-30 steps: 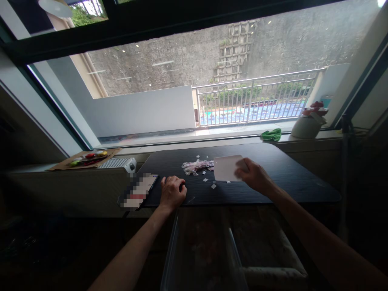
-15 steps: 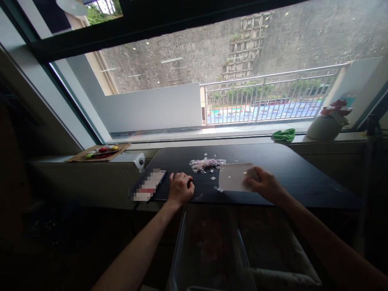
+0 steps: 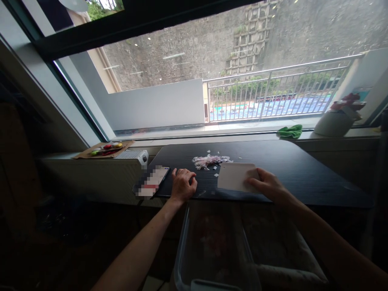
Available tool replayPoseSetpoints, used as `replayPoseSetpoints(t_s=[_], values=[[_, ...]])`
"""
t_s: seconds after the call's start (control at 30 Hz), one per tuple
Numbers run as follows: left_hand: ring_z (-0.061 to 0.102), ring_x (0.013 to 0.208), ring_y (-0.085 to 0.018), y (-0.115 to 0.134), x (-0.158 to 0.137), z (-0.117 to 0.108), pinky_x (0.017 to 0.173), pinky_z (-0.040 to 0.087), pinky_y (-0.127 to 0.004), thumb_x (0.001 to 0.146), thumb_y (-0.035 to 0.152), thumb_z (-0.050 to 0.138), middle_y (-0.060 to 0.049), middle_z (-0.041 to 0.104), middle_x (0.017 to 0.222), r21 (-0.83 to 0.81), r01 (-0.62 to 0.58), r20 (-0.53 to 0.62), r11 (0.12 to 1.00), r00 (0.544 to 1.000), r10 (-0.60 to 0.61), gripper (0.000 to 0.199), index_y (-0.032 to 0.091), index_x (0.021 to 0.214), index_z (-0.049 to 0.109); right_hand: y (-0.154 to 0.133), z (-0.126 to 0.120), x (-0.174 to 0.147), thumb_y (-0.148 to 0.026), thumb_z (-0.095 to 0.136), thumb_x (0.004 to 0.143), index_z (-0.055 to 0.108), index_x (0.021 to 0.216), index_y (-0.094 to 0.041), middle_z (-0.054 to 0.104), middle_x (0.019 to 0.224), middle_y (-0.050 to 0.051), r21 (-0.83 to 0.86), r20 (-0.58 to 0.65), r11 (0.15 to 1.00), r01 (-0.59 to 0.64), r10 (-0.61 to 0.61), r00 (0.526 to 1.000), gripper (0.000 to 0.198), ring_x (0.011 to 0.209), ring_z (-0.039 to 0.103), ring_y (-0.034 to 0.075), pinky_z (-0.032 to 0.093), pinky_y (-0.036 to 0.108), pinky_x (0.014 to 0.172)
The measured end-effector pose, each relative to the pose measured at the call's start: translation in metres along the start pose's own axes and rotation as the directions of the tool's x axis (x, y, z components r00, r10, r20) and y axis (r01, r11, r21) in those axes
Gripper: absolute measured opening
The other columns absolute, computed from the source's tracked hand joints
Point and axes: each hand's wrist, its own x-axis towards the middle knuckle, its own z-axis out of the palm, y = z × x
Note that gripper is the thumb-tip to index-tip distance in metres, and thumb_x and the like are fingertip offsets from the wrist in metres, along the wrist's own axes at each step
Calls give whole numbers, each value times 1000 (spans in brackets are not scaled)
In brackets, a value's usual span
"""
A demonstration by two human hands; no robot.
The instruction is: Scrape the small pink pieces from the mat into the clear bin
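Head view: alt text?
Right hand holds a flat pale sheet near a heap of small pale scraps on a dark table. Left hand, loosely curled, is near the table's front edge beside a phone; window beyond.

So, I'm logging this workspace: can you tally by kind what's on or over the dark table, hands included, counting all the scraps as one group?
Bare hands: 2 (left hand, right hand)
Thin white board, in the right hand: 1
Group of paper scraps: 1
Phone: 1
Total: 5
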Motion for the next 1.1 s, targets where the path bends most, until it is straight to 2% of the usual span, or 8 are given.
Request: replayPoseSetpoints(t_s=[0.17, 0.4, 0.7, 0.8, 0.87, 0.93, 1.0, 1.1], values=[[58, 95, -21, 11, -9, -11, 110, 23, -53, 78, 20, 54, -1, 65, 86, -101, 1, 81, 995, 997, 8, 15, 23, 82, 67, 2, 3, -1, -27, 65, 64, 64, 87, -20, 70, 80, 3, 12, 6, 1000, -1, 1, 1000, 24, 71, 64, 19, 52, 28, 61], [57, 98, -21, 28, -32, -19, 110, 22, -56, 75, 23, 59, -2, 61, 91, -178, -9, 254, 984, 966, 55, 15, 23, 87, 68, 8, 14, -7, -29, 66, 68, 63, 92, -19, 71, 84, 5, 51, 135, 998, -47, 40, 990, 27, 75, 66, 21, 54, 30, 63], [56, 99, -22, 34, -42, -24, 110, 20, -59, 74, 21, 60, -3, 61, 94, -188, -45, 264, 981, 960, 95, 18, 23, 90, 68, -9, 11, -20, -31, 71, 61, 64, 89, -17, 72, 85, 6, 93, 211, 989, -115, 94, 973, 31, 75, 67, 23, 55, 33, 64], [56, 99, -21, 33, -41, -26, 110, 20, -59, 76, 21, 58, -2, 62, 94, -195, -65, 236, 979, 965, 112, 16, 24, 89, 67, -11, 3, -23, -33, 69, 62, 63, 90, -18, 70, 82, 4, 59, 223, 998, -31, 17, 975, 32, 73, 66, 21, 53, 32, 63], [56, 99, -21, 31, -36, -26, 111, 20, -58, 78, 21, 56, -2, 62, 93, -190, -67, 211, 980, 972, 107, 15, 24, 89, 67, -12, -2, -21, -35, 67, 65, 62, 89, -19, 69, 79, 3, -5, 148, 996, 85, -84, 985, 29, 69, 64, 20, 51, 31, 62], [57, 99, -20, 27, -27, -24, 111, 20, -57, 78, 21, 55, -2, 62, 92, -165, -52, 186, 985, 979, 82, 15, 23, 87, 67, -14, -7, -17, -38, 64, 68, 61, 88, -20, 67, 76, 3, -134, -20, 977, 163, -167, 986, 26, 65, 61, 18, 49, 30, 60], [57, 98, -21, 24, -16, -19, 110, 22, -56, 78, 21, 56, -2, 62, 90, -134, -27, 169, 991, 984, 50, 14, 23, 86, 67, -19, -10, -11, -38, 61, 70, 60, 86, -20, 66, 73, 3, -288, -174, 944, 161, -217, 961, 24, 63, 59, 18, 46, 30, 58], [57, 98, -21, 20, -3, -10, 109, 24, -56, 77, 22, 56, -2, 63, 90, -103, -14, 164, 995, 986, 31, 14, 23, 85, 68, -28, -13, -3, -34, 58, 72, 60, 86, -20, 64, 70, 3, -445, -215, 889, 107, -222, 951, 20, 62, 57, 19, 42, 29, 56]])
